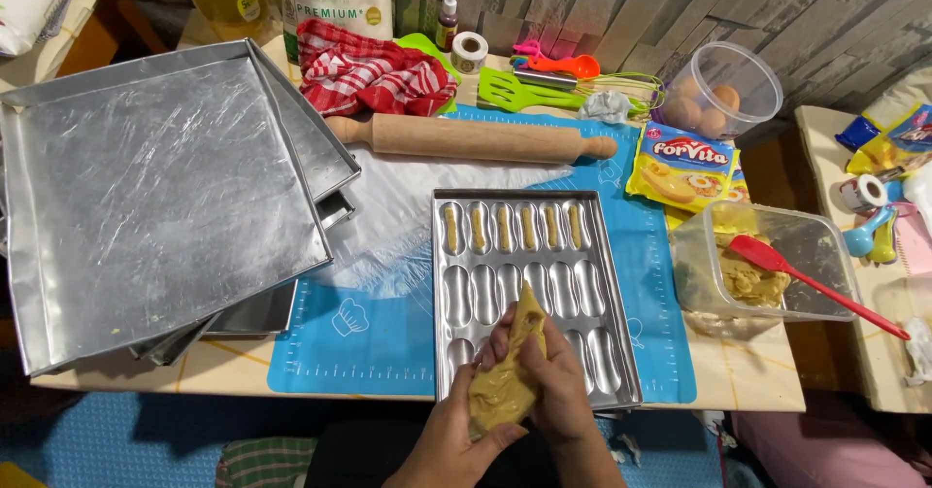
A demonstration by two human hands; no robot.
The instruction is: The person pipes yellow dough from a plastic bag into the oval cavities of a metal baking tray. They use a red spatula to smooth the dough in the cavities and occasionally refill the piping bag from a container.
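Both hands closed on tan dough piping bag (505, 371): left hand (456, 430) squeezing bottom, right hand (553, 381) gripping near tip. Directly beneath, metal mould tray (612, 294) on desk (748, 371).

A stack of square aluminium baking trays (155, 197) rests tilted on the table's left side. A wooden rolling pin (471, 139) lies on a clear plastic sheet (398, 211) spread over the blue silicone baking mat (359, 337). Behind the pin sits a red-and-white checked cloth (374, 72), with a roll of tape (470, 52) and a small dropper bottle (447, 22) near it. A green slotted spatula (529, 90) lies beside a whisk (631, 88). A clear tub of eggs (723, 90) stands at the rear right. A yellow margarine sachet (684, 163) lies just in front of it.
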